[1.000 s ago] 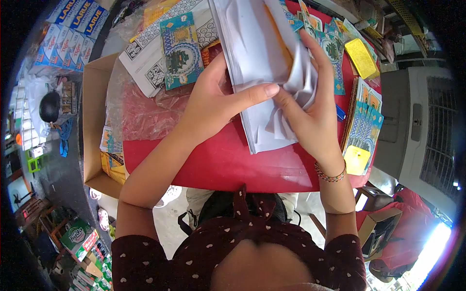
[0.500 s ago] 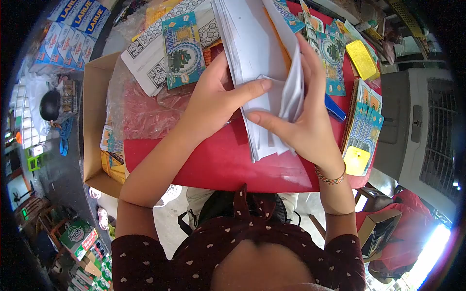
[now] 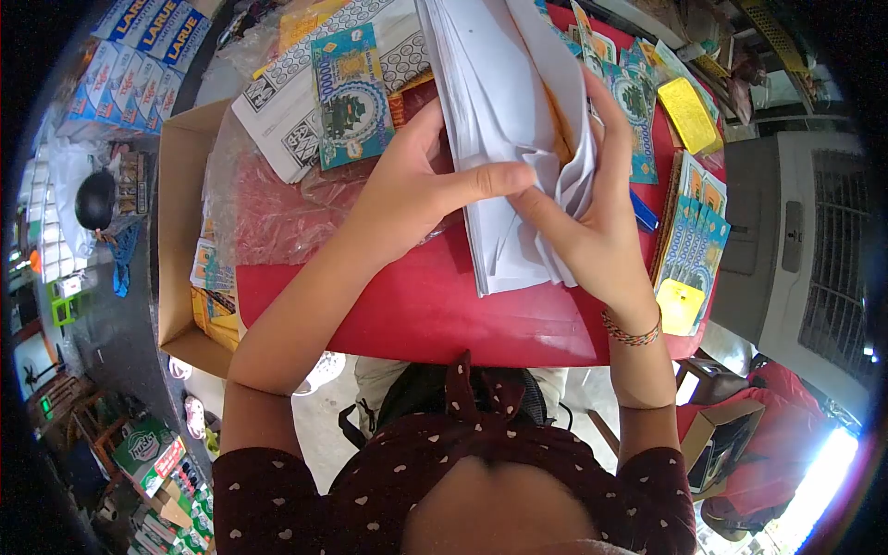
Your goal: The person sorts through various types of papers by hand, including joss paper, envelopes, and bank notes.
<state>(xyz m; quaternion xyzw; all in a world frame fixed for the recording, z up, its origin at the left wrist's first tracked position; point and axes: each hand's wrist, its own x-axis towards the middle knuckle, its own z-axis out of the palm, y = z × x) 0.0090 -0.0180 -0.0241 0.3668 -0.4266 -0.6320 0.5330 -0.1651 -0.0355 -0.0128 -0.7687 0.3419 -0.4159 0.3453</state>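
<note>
So the step in hand looked like leafing through or squaring up a stack of white sheets (image 3: 490,102), which was held up over the near part of the red surface (image 3: 398,319), slightly tilted, bottom end toward the person. The left hand (image 3: 421,190) was clamped on the stack's left edge, thumb laid across the front. The right hand (image 3: 592,208) had its fingers round the right edge and its thumb on the bunched, curled sheets, so both hands were gripping. An orange-brown strip (image 3: 561,129) showed between the sheets on that side. My take: the next move called for a steady left grip and a light right thumb, since those loose layers could easily crease or slip. Compared with 0.5 s earlier, the right thumb had come up from its lower, spread-out spot to right beside the left thumb's tip, the stack's bottom end sat a touch higher, and less of the blue object (image 3: 645,211) by the right hand was showing. The blue-green printed packet (image 3: 354,102) left of the stack and the yellow piece (image 3: 687,113) on the right looked pretty much unmoved.
</note>
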